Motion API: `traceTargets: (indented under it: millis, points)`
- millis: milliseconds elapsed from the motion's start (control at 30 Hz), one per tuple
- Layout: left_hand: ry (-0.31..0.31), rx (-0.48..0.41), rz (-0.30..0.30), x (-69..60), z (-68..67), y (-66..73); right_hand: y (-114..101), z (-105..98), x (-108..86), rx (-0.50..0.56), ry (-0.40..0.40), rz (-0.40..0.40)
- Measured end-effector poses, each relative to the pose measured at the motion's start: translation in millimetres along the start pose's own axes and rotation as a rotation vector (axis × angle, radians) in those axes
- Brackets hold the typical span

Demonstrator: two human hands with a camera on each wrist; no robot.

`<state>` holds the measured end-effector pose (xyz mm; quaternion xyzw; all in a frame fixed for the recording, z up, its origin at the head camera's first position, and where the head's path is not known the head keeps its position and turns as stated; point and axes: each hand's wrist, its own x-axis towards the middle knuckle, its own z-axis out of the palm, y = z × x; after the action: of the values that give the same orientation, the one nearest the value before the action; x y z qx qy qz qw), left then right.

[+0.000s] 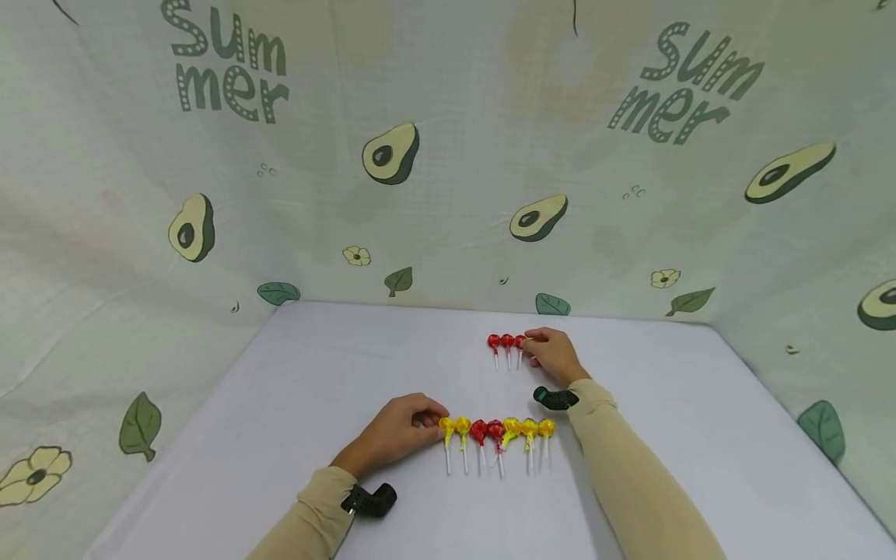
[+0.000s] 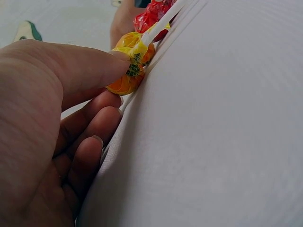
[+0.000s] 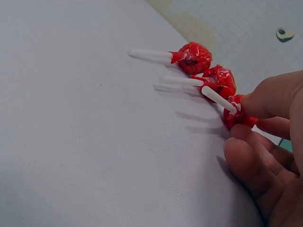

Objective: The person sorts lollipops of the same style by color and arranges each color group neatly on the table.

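A row of wrapped lollipops lies across the near middle of the white table, heads away from me and white sticks toward me. At its left end my left hand (image 1: 400,428) pinches a yellow lollipop (image 2: 127,86) by the head, between thumb and fingers. Beside that one lie another yellow lollipop (image 1: 463,425), two red lollipops (image 1: 495,429) and three more yellow lollipops (image 1: 529,428). Farther back, my right hand (image 1: 556,358) pinches the head of a red lollipop (image 3: 230,119), its stick tilted up off the cloth. Two red lollipops (image 3: 195,57) lie just left of it.
White cloth covers the table (image 1: 336,358). A pale curtain (image 1: 462,155) printed with avocados, leaves and lettering hangs behind it and along both sides. Dark bands with camera mounts (image 1: 369,500) sit on both wrists. My right forearm (image 1: 630,467) passes right of the near row.
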<state>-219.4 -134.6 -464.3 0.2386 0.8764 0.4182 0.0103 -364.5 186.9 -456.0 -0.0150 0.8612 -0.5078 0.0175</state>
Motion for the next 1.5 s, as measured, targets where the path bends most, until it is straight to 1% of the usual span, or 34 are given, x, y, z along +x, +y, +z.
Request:
traceTargets:
  millis: [100,267,333,433,567,700,800,933,1067,1167,1267,1400,1500]
  points:
    - [-0.004,0.006,0.004,0.7,1.2,-0.3,2,-2,-1.3,0.009,0.002,-0.001]
    - [-0.008,0.019,0.016,2.7,2.8,-1.2,5,-6,-5.4,0.075,0.029,0.011]
    - [-0.009,0.019,0.017,3.0,3.1,-0.7,6,-7,-8.5,0.104,0.042,0.024]
    - [-0.013,0.021,0.017,2.4,3.0,0.7,8,-7,-15.6,0.115,0.044,0.042]
    - [-0.023,0.026,0.017,1.3,3.4,2.4,9,-10,-28.4,0.111,0.02,0.033]
    - [-0.034,0.022,0.019,2.4,5.1,2.8,8,-19,-43.4,0.107,-0.005,0.002]
    - [-0.043,0.028,0.02,3.1,5.9,2.8,7,-26,-56.3,0.104,-0.012,-0.007]
    - [-0.041,0.04,0.019,2.2,5.0,3.0,7,-30,-73.8,0.138,-0.014,0.0]
    - [-0.03,0.047,0.02,-0.4,1.5,3.1,9,-30,-88.0,0.171,-0.028,-0.017]
    - [-0.018,0.048,0.022,-0.4,-1.4,3.0,9,-30,-96.3,0.164,-0.05,-0.046]
    - [-0.013,0.042,0.018,1.2,-2.3,2.4,7,-32,-105.5,0.143,-0.05,-0.062]
    - [-0.012,0.042,-0.001,0.9,-1.5,2.1,7,-33,-119.0,0.104,-0.039,-0.064]
    - [-0.007,0.051,-0.006,-0.2,-0.9,1.9,8,-31,-127.9,0.08,-0.039,-0.049]
